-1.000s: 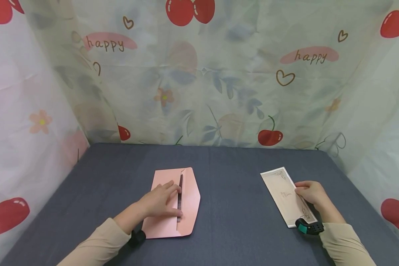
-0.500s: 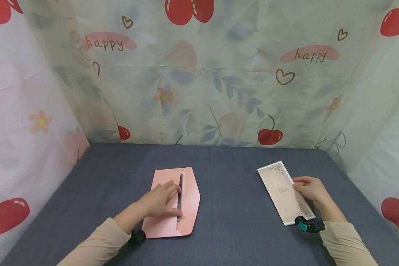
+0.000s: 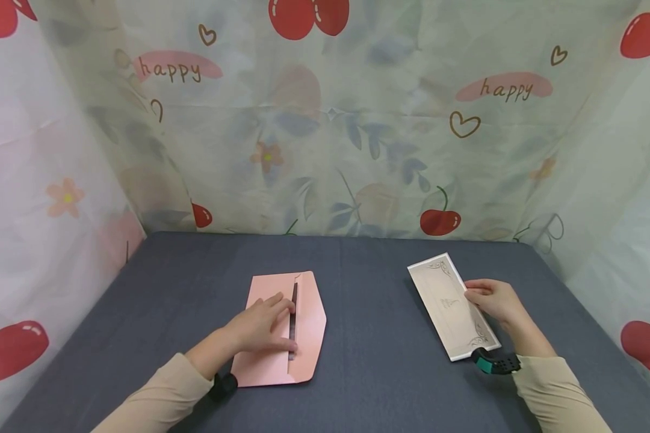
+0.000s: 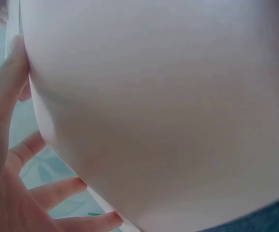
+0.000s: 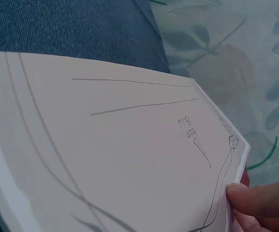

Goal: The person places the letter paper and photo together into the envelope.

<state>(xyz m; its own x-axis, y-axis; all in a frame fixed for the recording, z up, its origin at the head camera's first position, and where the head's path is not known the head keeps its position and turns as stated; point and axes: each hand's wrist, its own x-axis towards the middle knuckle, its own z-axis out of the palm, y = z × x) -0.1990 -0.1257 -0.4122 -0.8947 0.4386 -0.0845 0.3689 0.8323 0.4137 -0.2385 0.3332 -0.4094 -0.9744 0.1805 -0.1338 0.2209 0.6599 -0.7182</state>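
On the table's left half lies a pink envelope [image 3: 268, 367], flap spread to the right and its pocket bowed into a dark slit. My left hand [image 3: 260, 325] holds the pocket's edge, thumb and fingers spread along the slit. The left wrist view shows the fingertips [image 4: 76, 184] at the edge of the pale envelope [image 4: 154, 96]. Farther right, my right hand [image 3: 495, 300] pinches the long right edge of a cream card [image 3: 449, 313] with scroll corners. In the right wrist view the thumb [image 5: 255, 198] presses the printed card [image 5: 130, 150]; the fingers behind it are mostly hidden.
A dark blue-grey cloth [image 3: 357, 313] covers the table, with bare cloth between envelope and card. A patterned curtain [image 3: 330, 120] hangs behind and on both sides. Dark bands are on both wrists, the right one [image 3: 495, 362] near the card's lower corner.
My right hand has carried the card a little to the left and away from me, and the card still tilts the same way. The left hand and the envelope stay in place.
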